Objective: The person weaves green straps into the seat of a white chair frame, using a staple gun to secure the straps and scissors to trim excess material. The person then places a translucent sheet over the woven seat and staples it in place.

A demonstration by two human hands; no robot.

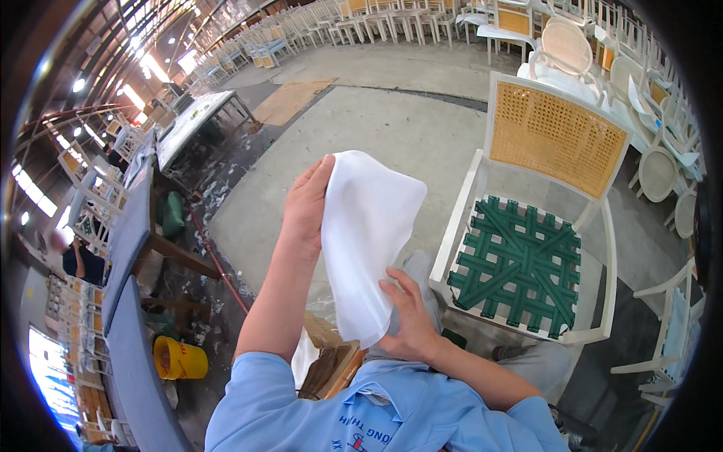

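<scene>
Both hands (left (305, 207), right (410, 324)) gripping white cloth (369, 233), beside armchair (527, 218).

Cloth sheet (373, 241): centre, held up between both hands, in front of the person's chest. Left hand (307, 203): at the sheet's upper left edge. Right hand (410, 320): at its lower edge, below the left hand. Armchair (531, 226): just right of the sheet, on the floor, seat facing the person. Long tables (135, 226): far left, running front to back. Bucket (179, 360): on the floor at lower left, beside the tables. Rows of chairs (361, 22): behind, along the back and right.
</scene>
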